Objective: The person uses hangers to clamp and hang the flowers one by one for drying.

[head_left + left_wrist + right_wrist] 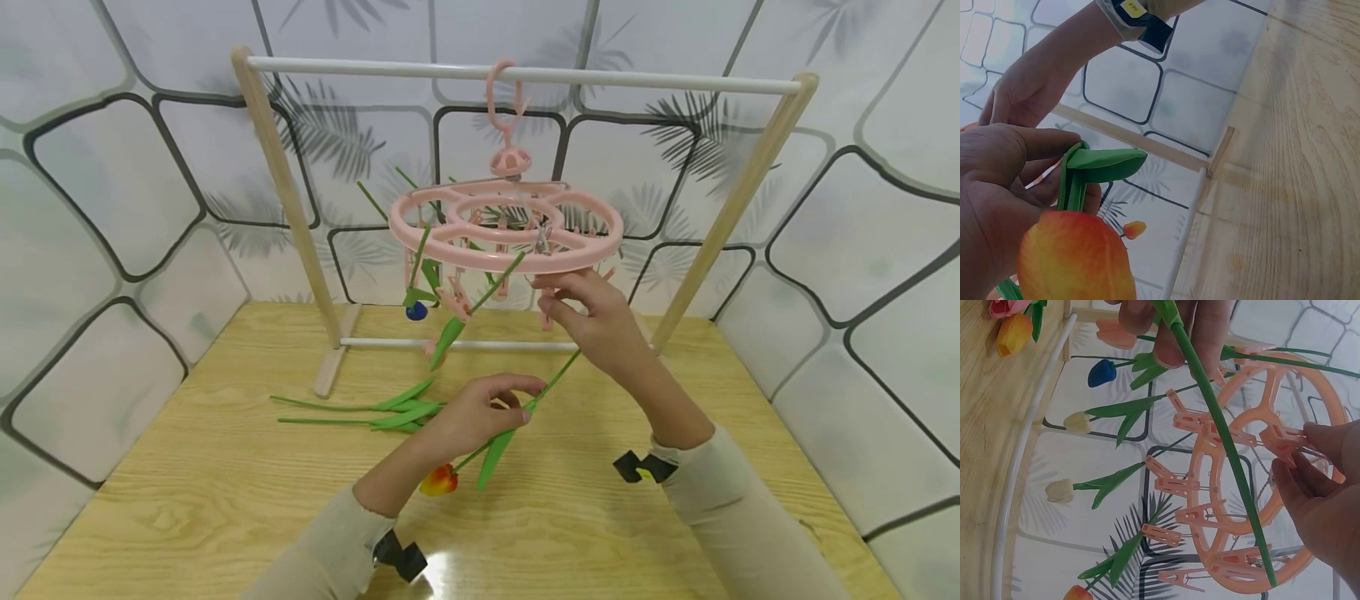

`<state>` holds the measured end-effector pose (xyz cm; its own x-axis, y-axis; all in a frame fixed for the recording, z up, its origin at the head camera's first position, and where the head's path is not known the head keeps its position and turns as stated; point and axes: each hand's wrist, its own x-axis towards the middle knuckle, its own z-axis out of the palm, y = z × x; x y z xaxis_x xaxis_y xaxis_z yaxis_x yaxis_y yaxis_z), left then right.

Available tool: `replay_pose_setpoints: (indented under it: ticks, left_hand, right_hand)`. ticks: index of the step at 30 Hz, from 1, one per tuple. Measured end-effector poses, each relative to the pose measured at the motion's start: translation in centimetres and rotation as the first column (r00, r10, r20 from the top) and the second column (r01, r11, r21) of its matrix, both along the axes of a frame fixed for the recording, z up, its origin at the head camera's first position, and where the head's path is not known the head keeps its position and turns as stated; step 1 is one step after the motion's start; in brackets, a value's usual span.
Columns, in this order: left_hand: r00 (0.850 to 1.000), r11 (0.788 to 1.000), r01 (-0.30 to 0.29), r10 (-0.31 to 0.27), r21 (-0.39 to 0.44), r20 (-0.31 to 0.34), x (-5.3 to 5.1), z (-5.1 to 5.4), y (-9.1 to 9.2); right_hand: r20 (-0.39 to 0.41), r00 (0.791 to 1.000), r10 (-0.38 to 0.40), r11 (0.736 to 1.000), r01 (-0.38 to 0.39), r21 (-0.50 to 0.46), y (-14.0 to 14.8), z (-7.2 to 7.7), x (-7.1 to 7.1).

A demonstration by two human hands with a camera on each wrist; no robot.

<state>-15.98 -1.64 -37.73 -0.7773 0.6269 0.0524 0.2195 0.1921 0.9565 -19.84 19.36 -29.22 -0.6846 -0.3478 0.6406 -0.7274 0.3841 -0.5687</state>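
My left hand (480, 412) pinches an artificial tulip (440, 480) by its green stem, its red-yellow bloom pointing down and left. The stem slants up toward the right hand. In the left wrist view the bloom (1079, 256) is close to the camera. My right hand (600, 321) pinches a pink clothespin (1282, 442) under the round hanger (570, 261); whether its jaws are parted I cannot tell. Other tulips hang bloom-down from the hanger's clips, among them a blue tulip (416, 311), a white tulip (1060, 490) and an orange tulip (1079, 592).
The hanger hooks over the white top rod (360, 68) of a wooden-legged stand (288, 200). Left of the left hand, several tulips (330, 408) lie on the wooden table (187, 500). A lower white rod (390, 342) runs across the stand. Patterned panels surround the table.
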Motion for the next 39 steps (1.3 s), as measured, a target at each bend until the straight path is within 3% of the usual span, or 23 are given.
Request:
replay_pose_setpoints:
  ticks: [11,18,22,27,35,39]
  left_hand:
    - [1.0,1.0,0.006,-0.005,0.01,-0.003,-0.1,0.0,0.0]
    - [1.0,1.0,-0.019,0.019,0.02,-0.009,-0.2,0.6,-0.6]
    - [0.999,0.999,-0.034,0.035,0.021,-0.034,-0.8,1.5,-0.8]
    - [0.998,1.0,-0.025,0.025,0.006,-0.06,-2.0,2.9,-0.9]
    - [0.999,1.0,-0.014,0.013,-0.013,-0.029,-3.1,5.2,-0.1]
    - [0.999,1.0,-0.014,0.014,-0.017,-0.032,-3.4,6.0,0.5]
  right_hand:
    - [0.074,0.996,0.053,0.999,-0.054,0.001,0.5,0.6,0.5]
    - [0.173,0.985,-0.01,0.999,0.002,0.043,0.6,1.6,1.1]
    - [0.237,0.971,-0.043,0.998,0.029,0.064,1.1,2.4,1.4]
    - [0.262,0.964,-0.048,0.997,0.03,0.074,1.3,3.0,1.2]
    - [0.299,0.951,-0.073,0.994,0.044,0.103,1.6,3.5,1.2]
    - [0.324,0.945,-0.044,0.996,0.016,0.087,1.8,3.9,1.2]
